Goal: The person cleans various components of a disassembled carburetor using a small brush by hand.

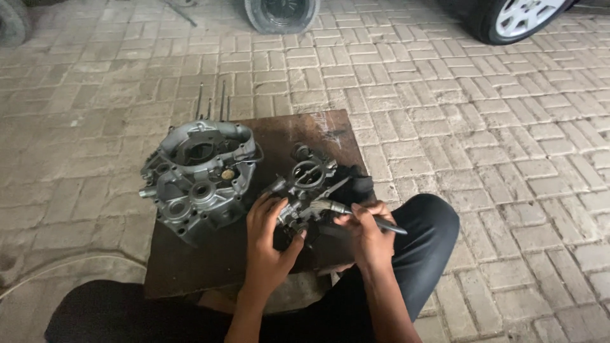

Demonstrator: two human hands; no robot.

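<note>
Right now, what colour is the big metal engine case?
Silvery grey engine case, seen best in the head view.

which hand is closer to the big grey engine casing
Left. The left hand grips the carburetor right beside the engine casing; the right hand, holding a metal tool, sits farther off across the carburetor.

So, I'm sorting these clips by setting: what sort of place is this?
Probably an outdoor repair yard or roadside garage. Brick paving covers the ground, a car wheel stands nearby, and an engine casing and a carburettor sit on a low board.
</note>
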